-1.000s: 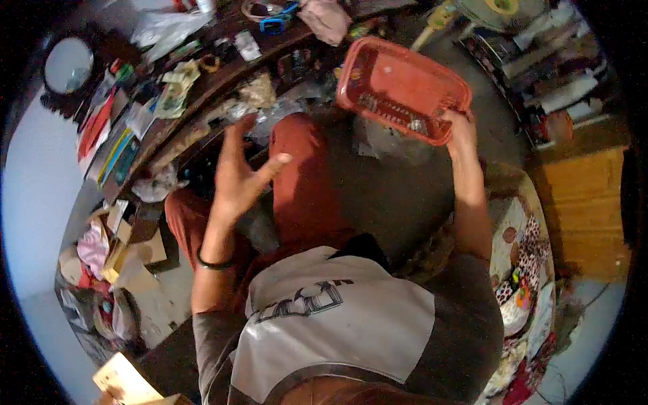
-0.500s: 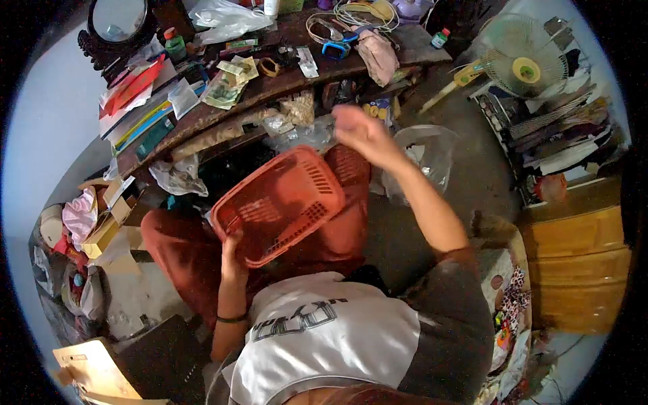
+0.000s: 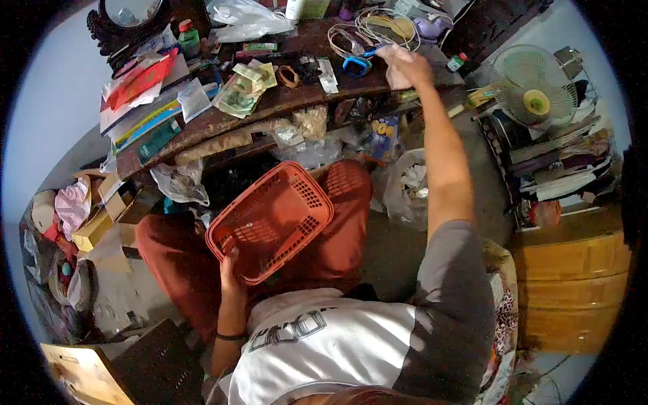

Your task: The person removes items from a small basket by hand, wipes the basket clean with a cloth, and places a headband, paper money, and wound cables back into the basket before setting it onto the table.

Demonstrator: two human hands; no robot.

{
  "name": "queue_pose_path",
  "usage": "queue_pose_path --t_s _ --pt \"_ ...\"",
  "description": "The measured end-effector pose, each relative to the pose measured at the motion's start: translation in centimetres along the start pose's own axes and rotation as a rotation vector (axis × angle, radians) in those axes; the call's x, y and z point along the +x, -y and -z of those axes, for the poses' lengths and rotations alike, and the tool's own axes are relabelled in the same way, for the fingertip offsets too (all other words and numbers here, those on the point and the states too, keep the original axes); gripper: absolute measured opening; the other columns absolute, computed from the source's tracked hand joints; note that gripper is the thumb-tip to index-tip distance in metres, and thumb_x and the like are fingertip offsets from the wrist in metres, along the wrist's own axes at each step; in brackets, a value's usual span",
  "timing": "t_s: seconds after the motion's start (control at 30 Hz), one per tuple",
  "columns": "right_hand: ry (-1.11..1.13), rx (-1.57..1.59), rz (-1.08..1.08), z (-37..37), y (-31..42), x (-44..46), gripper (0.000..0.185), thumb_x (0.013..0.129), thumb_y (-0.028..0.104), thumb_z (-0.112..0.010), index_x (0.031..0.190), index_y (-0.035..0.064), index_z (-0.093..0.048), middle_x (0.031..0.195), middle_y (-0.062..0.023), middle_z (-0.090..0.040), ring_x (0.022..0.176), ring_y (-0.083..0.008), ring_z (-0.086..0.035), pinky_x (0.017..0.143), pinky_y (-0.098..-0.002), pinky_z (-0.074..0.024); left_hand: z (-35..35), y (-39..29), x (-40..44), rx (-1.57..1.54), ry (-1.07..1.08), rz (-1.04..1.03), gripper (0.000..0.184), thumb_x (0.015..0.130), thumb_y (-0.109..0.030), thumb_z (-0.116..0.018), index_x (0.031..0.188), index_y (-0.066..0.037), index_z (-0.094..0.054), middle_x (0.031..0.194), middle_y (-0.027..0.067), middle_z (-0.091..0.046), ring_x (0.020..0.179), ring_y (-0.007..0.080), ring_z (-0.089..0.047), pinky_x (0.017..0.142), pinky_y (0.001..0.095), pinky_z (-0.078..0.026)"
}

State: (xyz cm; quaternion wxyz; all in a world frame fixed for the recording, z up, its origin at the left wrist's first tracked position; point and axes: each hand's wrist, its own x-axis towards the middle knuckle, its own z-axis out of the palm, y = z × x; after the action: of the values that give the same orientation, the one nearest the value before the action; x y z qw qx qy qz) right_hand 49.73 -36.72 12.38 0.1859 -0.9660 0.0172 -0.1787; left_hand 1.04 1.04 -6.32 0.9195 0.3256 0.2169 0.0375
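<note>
My left hand (image 3: 230, 265) grips the near left rim of an orange-red plastic basket (image 3: 273, 209), with the thumb over the edge. The basket tilts above my lap, its inside facing me and bare apart from a tiny pale speck. My right arm stretches forward to the dark wooden table (image 3: 297, 100). There my right hand (image 3: 413, 67) is closed on a pale pink cloth (image 3: 398, 77) near the table's front edge; the fingertips are partly hidden. Just left of the cloth lies a blue-framed watch-like object (image 3: 356, 65), with a white cable (image 3: 368, 30) coiled behind it.
Banknotes (image 3: 246, 88), a brown ring-shaped band (image 3: 289, 76) and a stack of papers and books (image 3: 145, 101) lie on the table. A clear plastic bag (image 3: 408, 189) with scraps stands on the floor. A fan (image 3: 534, 84) is at the right, above a wooden cabinet (image 3: 570, 290).
My right hand has moved forward and right from above the floor to the pink cloth and closed on it. The basket, still in my left hand, has shifted slightly left and down.
</note>
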Motion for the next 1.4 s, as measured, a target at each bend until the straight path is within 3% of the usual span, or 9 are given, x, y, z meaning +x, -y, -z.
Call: queue_pose_path --t_s 0.1,0.4,0.53,0.73,0.77,0.9,1.07,1.2,1.4 --pt "0.178 0.189 -0.114 0.3 -4.0 7.1 0.071 0.063 0.057 -0.077 0.106 0.0004 -0.067 0.102 -0.0125 -0.066 0.087 -0.0198 -0.062 0.076 -0.0339 -0.0486 0.3 0.4 0.2 -0.014 0.019 0.027 0.054 0.088 -0.032 -0.058 0.132 -0.004 -0.045 0.126 0.0089 -0.053 0.116 0.0254 -0.052 0.099 0.0400 -0.041" --pt "0.264 0.588 -0.129 11.3 1.2 1.9 0.062 0.076 0.048 -0.073 0.109 -0.0034 -0.064 0.112 -0.0159 -0.062 0.095 -0.0209 -0.062 0.071 -0.0351 -0.0499 2.9 2.6 1.0 0.037 -0.035 0.042 0.056 0.088 -0.040 -0.059 0.129 -0.005 -0.047 0.126 0.0090 -0.053 0.117 0.0240 -0.051 0.100 0.0396 -0.041" --pt "0.035 0.665 -0.179 12.2 4.1 -3.3 0.049 0.084 0.040 -0.067 0.112 0.0004 -0.061 0.103 -0.0085 -0.064 0.090 -0.0154 -0.063 0.064 -0.0309 -0.0482 1.2 1.8 0.4 -0.024 0.025 0.056 0.059 0.085 -0.039 -0.059 0.132 -0.005 -0.044 0.127 0.0079 -0.052 0.118 0.0244 -0.050 0.098 0.0391 -0.041" --pt "0.485 1.083 -0.096 11.7 7.9 -16.4 0.040 0.090 0.032 -0.059 0.112 0.0000 -0.060 0.102 -0.0090 -0.065 0.093 -0.0184 -0.063 0.081 -0.0286 -0.0502 0.4 1.6 0.5 0.067 -0.003 0.021 0.060 0.084 -0.030 -0.056 0.138 -0.007 -0.038 0.126 0.0090 -0.050 0.114 0.0240 -0.050 0.097 0.0392 -0.041" --pt "0.654 1.076 -0.124 11.3 7.7 -18.7 0.036 0.091 0.029 -0.057 0.113 0.0010 -0.060 0.102 -0.0087 -0.066 0.094 -0.0185 -0.064 0.083 -0.0284 -0.0501 0.8 2.2 0.8 0.056 0.028 -0.042 0.061 0.084 -0.029 -0.056 0.137 -0.006 -0.038 0.125 0.0091 -0.050 0.112 0.0235 -0.050 0.096 0.0388 -0.041" --pt "0.776 0.675 0.709 7.3 14.2 -31.1 0.041 0.082 0.021 -0.066 0.118 0.0034 -0.058 0.112 -0.0083 -0.064 0.099 -0.0216 -0.063 0.085 -0.0310 -0.0493 0.7 2.5 -0.5 0.114 -0.094 -0.069 0.058 0.084 -0.021 -0.053 0.137 -0.005 -0.037 0.122 0.0085 -0.050 0.107 0.0212 -0.050 0.094 0.0347 -0.041" --pt "0.345 0.219 0.718 -0.7 17.2 -37.7 0.036 0.081 0.021 -0.069 0.112 0.0061 -0.060 0.118 -0.0185 -0.054 0.099 -0.0377 -0.059 0.081 -0.0409 -0.0507 -1.2 1.8 -1.2 0.164 -0.048 -0.261 0.055 0.083 -0.010 -0.049 0.136 -0.003 -0.036 0.122 0.0086 -0.050 0.107 0.0186 -0.050 0.094 0.0310 -0.041" --pt "0.109 0.036 0.972 -1.5 18.3 -41.0 0.037 0.077 0.020 -0.072 0.112 0.0107 -0.061 0.122 -0.0144 -0.049 0.110 -0.0351 -0.049 0.089 -0.0477 -0.0430 -1.6 1.2 -1.3 0.170 -0.124 -0.318 0.059 0.082 -0.004 -0.046 0.139 -0.002 -0.033 0.128 0.0094 -0.048 0.113 0.0196 -0.048 0.098 0.0314 -0.038" --pt "0.383 -0.251 0.747 -5.0 17.7 -40.0 0.034 0.069 0.018 -0.075 0.094 -0.0013 -0.064 0.097 -0.0185 -0.058 0.081 -0.0336 -0.062 0.060 -0.0415 -0.0546 -2.7 1.5 -2.0 0.485 0.050 -0.422 0.087 0.074 0.003 -0.051 0.150 -0.007 -0.010 0.138 0.0136 -0.042 0.127 0.0246 -0.042 0.107 0.0332 -0.032"
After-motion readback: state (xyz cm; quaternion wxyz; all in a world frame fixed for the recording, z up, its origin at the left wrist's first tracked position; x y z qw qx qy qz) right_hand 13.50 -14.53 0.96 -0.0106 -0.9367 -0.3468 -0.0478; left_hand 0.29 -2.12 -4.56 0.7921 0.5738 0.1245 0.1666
